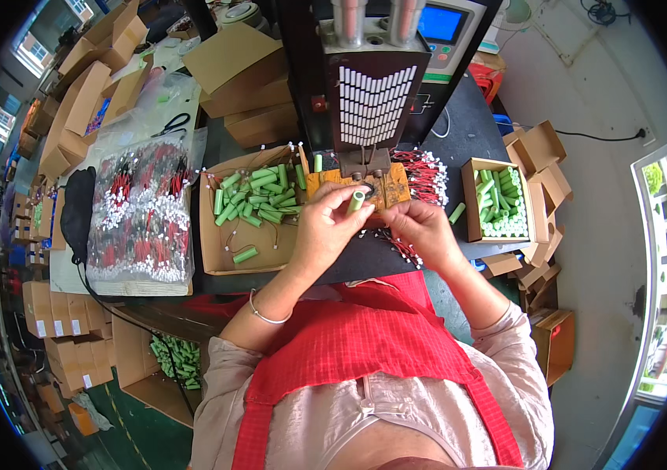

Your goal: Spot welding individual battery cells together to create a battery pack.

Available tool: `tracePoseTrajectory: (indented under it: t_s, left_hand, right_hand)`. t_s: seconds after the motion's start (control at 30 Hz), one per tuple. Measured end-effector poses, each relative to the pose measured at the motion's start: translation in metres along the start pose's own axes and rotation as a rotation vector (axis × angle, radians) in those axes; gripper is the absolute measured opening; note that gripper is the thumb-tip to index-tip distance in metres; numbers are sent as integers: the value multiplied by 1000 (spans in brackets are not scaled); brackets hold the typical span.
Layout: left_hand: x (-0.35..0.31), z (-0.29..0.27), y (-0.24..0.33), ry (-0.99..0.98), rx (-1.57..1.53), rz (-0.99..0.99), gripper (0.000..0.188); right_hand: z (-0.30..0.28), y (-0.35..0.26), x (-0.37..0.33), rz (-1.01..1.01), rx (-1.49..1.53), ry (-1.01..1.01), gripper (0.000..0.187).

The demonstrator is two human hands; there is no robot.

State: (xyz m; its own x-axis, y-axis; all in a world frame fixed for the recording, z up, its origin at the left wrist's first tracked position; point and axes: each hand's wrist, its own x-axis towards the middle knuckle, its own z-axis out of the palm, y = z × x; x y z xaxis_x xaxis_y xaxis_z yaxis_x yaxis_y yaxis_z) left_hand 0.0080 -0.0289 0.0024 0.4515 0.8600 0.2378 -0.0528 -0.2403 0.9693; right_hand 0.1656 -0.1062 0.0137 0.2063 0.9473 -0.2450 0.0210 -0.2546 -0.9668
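My left hand is closed around a green cylindrical battery cell, tilted upright at the front of a worn yellow block. Close beside it, the thumb and fingers of my right hand are pinched together; what they hold is too small to make out. Just above both hands are the electrodes of a black spot-welding machine. Bundles of red and black wires with white connectors lie behind and right of the block, and more wire ends show below my right hand.
Left of my hands stands a cardboard box of loose green cells, some wired. A smaller box of cells stands at the right. Bagged wire leads, scissors and open cartons lie further left. Another carton of cells is below.
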Motion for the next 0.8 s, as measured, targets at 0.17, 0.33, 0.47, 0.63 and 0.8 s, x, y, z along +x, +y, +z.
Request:
tracePoseTrajectory:
  t_s: [0.17, 0.33, 0.47, 0.63, 0.8]
  left_hand:
    - [17, -11, -11, 26, 335, 235, 24]
    - [22, -11, -10, -27, 366, 161, 20]
    - [23, -10, -8, -37, 327, 125, 19]
    - [24, -11, -4, -17, 432, 249, 19]
    - [21, -10, 0, -44, 314, 66, 16]
  right_hand:
    - [-5, -10, 24, -86, -29, -89, 19]
    - [-5, -15, 33, -5, -31, -198, 20]
    - [-6, -20, 37, 44, 4, -272, 22]
    - [-9, -24, 37, 55, -51, -292, 19]
    - [-18, -19, 19, 52, 145, -198, 22]
